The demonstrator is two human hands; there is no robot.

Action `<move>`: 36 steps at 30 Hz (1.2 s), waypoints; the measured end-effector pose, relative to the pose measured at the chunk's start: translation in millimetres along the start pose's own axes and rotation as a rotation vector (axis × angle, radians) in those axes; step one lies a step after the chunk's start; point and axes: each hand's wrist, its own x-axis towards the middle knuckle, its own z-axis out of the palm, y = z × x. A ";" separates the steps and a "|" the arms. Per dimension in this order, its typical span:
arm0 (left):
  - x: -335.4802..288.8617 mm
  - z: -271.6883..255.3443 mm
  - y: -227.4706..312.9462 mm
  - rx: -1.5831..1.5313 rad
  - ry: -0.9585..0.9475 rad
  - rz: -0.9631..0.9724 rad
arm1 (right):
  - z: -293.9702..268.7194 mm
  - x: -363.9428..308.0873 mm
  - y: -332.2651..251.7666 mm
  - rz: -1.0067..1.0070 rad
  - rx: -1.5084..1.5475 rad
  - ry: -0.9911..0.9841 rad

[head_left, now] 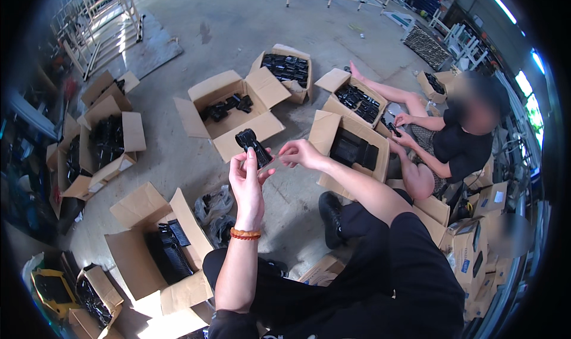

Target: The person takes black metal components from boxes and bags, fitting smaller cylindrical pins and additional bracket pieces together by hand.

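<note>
My left hand [247,181], with an orange beaded bracelet at the wrist, is closed around a black plastic part [253,144] with rounded lobes at its upper end. It may be several pieces held together; I cannot tell. Close by on the right, my right hand [304,154] pinches with thumb and forefinger near the part's lower end. Something thin and pale seems to span the gap between the hands, too fine to name. Both hands are raised above the floor, just in front of an open carton [229,142] with a few black parts inside.
Open cartons of black parts stand around me: one at front left [134,258], one to the right [324,130], others farther off. A person [458,142] sits on the right, handling a small black part. Clear plastic bags [215,205] lie on the floor beside a carton.
</note>
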 end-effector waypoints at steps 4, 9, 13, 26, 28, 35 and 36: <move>-7.5 6.9 -22.7 0.087 -0.091 -0.095 | -36.1 -49.3 -34.3 -0.128 -0.004 0.126; -18.7 22.0 -52.2 0.137 -0.127 -0.254 | -41.2 -79.6 -49.2 -0.238 0.263 0.158; -22.0 28.2 -63.3 0.214 -0.141 -0.230 | -38.3 -91.0 -62.8 -0.310 0.309 0.029; -27.9 43.0 -62.1 0.173 -0.252 -0.291 | -41.8 -115.8 -68.5 -0.559 0.041 0.130; -25.9 43.5 -62.8 0.180 -0.276 -0.274 | -39.9 -111.3 -64.1 -0.527 0.167 0.110; -24.5 31.4 -66.2 0.264 -0.275 -0.234 | -35.3 -108.3 -62.6 -0.465 0.076 0.101; -24.9 31.1 -65.1 0.250 -0.273 -0.239 | -34.2 -108.5 -62.1 -0.466 0.099 0.093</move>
